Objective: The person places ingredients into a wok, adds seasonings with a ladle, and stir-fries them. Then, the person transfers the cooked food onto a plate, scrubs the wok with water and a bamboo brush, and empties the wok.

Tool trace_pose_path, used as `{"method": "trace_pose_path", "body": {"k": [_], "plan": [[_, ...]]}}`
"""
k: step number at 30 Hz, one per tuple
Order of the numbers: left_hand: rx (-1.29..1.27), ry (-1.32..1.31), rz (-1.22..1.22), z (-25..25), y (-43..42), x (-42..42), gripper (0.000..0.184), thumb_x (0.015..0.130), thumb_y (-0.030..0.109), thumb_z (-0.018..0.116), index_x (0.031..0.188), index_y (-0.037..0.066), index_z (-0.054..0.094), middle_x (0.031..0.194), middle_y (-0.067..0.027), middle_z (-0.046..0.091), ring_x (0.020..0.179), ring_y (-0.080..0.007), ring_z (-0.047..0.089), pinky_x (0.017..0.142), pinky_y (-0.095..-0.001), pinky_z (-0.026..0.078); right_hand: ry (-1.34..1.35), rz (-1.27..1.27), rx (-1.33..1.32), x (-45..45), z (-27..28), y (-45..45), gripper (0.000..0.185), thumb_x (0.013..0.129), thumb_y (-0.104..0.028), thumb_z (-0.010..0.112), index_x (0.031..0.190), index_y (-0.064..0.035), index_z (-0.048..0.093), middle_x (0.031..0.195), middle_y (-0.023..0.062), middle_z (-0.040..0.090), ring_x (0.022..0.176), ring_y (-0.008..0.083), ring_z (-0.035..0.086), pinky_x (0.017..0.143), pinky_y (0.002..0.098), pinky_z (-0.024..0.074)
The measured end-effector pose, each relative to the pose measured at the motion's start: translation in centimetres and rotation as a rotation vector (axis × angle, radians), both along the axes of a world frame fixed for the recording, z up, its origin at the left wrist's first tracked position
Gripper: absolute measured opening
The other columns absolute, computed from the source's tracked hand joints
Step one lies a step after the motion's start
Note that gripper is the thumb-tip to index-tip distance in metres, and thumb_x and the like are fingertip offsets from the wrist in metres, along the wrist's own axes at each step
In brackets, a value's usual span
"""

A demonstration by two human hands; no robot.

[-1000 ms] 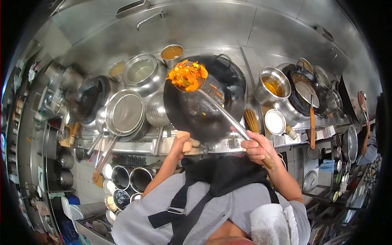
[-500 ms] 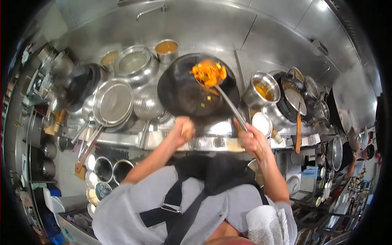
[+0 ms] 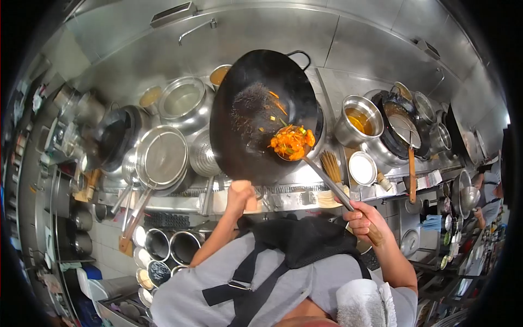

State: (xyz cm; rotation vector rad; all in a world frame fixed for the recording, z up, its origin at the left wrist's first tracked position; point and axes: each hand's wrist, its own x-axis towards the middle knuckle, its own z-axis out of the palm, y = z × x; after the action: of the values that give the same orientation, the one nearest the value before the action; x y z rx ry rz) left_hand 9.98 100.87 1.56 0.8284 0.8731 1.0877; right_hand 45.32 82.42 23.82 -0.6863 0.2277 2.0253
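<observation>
A black wok [image 3: 261,71] is tilted up over the stove, with oily residue and a few orange and green bits on its inner surface. My left hand [image 3: 241,197] is closed at the wok's near edge, around a grip that is mostly hidden. My right hand [image 3: 365,220] is wrapped round the wooden handle of a long metal ladle [image 3: 332,185]. The ladle's bowl is heaped with orange food [image 3: 292,143] containing green pieces, and sits over the lower right part of the wok.
Left of the wok are a perforated skimmer [image 3: 204,155], stacked strainers [image 3: 162,155] and a large pot [image 3: 182,98]. To the right stand a bamboo brush [image 3: 330,166], a pot of oil [image 3: 359,121], a white bowl [image 3: 362,168] and another wok. A co-worker [image 3: 490,191] is at far right.
The wok has risen and tilted more, showing more of its inside and its far handle. The loaded ladle has come down toward me, and my right hand has moved right and nearer my body.
</observation>
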Motion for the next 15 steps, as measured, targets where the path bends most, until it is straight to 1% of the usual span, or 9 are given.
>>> {"method": "trace_pose_path", "body": {"k": [3, 4, 7, 8, 10, 11, 12, 14, 15], "plan": [[0.082, 0.321, -0.006, -2.1, 0.4, -2.9, 0.048, 0.070, 0.006, 0.077, 0.114, 0.000, 0.060, 0.104, -0.0078, 0.069, 0.093, -0.0172, 0.068, 0.080, -0.0348, 0.058, -0.110, 0.060, -0.008, -0.5, 0.2, 1.2, 0.051, 0.110, -0.028, 0.043, 0.159, -0.0154, 0.032, 0.072, -0.0027, 0.044, 0.042, 0.0025, 0.038, 0.032, 0.0193, 0.0339], [0.087, 0.321, 0.000, -2.6, 0.7, -3.2, 0.048, 0.070, 0.006, 0.077, 0.114, 0.000, 0.060, 0.104, -0.0078, 0.069, 0.093, -0.0172, 0.068, 0.080, -0.0348, 0.058, -0.109, 0.065, -0.002, -0.6, 0.2, 1.7, 0.051, 0.110, -0.028, 0.043, 0.159, -0.0154, 0.032, 0.072, -0.0027, 0.044, 0.042, 0.0025, 0.038, 0.032, 0.0193, 0.0339], [0.261, 0.508, 0.071, -1.1, 0.5, -3.1, 0.047, 0.071, 0.005, 0.077, 0.114, 0.000, 0.059, 0.102, -0.0090, 0.069, 0.091, -0.0176, 0.068, 0.079, -0.0344, 0.058, -0.196, 0.173, 0.156, -1.1, -0.9, 3.2, 0.043, 0.111, -0.029, 0.043, 0.151, -0.0130, 0.042, 0.069, -0.0042, 0.044, 0.042, 0.0018, 0.038, 0.034, 0.0194, 0.0357], [0.265, 0.505, 0.085, -1.1, 0.7, -2.9, 0.047, 0.071, 0.005, 0.077, 0.114, 0.000, 0.059, 0.102, -0.0090, 0.069, 0.091, -0.0176, 0.068, 0.079, -0.0344, 0.058, -0.200, 0.184, 0.164, -1.1, -1.8, 3.9, 0.043, 0.111, -0.029, 0.043, 0.151, -0.0130, 0.042, 0.069, -0.0042, 0.044, 0.042, 0.0018, 0.038, 0.034, 0.0194, 0.0357], [0.101, 0.223, 0.052, -0.9, 1.1, -2.5, 0.044, 0.072, 0.003, 0.075, 0.113, 0.001, 0.059, 0.096, -0.0082, 0.068, 0.083, -0.0151, 0.068, 0.077, -0.0315, 0.057, -0.164, 0.164, 0.143, -1.1, -3.8, 5.1, 0.043, 0.111, -0.030, 0.043, 0.151, -0.0136, 0.043, 0.068, -0.0047, 0.043, 0.043, 0.0017, 0.039, 0.035, 0.0192, 0.0358], [0.080, 0.127, 0.088, -0.8, 1.1, -1.6, 0.037, 0.075, 0.001, 0.072, 0.111, 0.001, 0.059, 0.091, -0.0079, 0.068, 0.076, -0.0153, 0.067, 0.071, -0.0317, 0.058, -0.201, 0.157, 0.147, -1.2, -5.3, 5.7, 0.043, 0.111, -0.030, 0.043, 0.151, -0.0148, 0.042, 0.069, -0.0051, 0.042, 0.044, 0.0017, 0.039, 0.035, 0.0188, 0.0361], [0.084, 0.124, 0.097, -0.9, 1.4, -1.1, 0.037, 0.075, 0.001, 0.072, 0.111, 0.001, 0.059, 0.091, -0.0079, 0.068, 0.076, -0.0153, 0.067, 0.071, -0.0317, 0.058, -0.204, 0.166, 0.152, -1.2, -7.1, 6.4, 0.043, 0.111, -0.030, 0.043, 0.151, -0.0148, 0.042, 0.069, -0.0051, 0.042, 0.044, 0.0017, 0.039, 0.035, 0.0188, 0.0361], [-0.215, 0.073, -0.005, -1.6, 2.2, -0.1, 0.029, 0.081, 0.004, 0.067, 0.109, 0.001, 0.060, 0.090, -0.0083, 0.067, 0.074, -0.0182, 0.068, 0.065, -0.0342, 0.059, -0.249, 0.228, 0.227, -0.9, -11.2, 7.6, 0.045, 0.111, -0.033, 0.043, 0.152, -0.0154, 0.042, 0.069, -0.0064, 0.040, 0.046, 0.0005, 0.038, 0.037, 0.0184, 0.0371], [-0.269, -0.004, -0.042, -2.2, 2.7, 0.1, 0.024, 0.086, 0.009, 0.063, 0.109, 0.003, 0.060, 0.088, -0.0087, 0.067, 0.073, -0.0214, 0.069, 0.060, -0.0365, 0.059, -0.250, 0.229, 0.224, -0.6, -13.8, 8.3, 0.045, 0.111, -0.033, 0.043, 0.152, -0.0154, 0.042, 0.069, -0.0064, 0.040, 0.046, 0.0005, 0.038, 0.037, 0.0184, 0.0371]]}}
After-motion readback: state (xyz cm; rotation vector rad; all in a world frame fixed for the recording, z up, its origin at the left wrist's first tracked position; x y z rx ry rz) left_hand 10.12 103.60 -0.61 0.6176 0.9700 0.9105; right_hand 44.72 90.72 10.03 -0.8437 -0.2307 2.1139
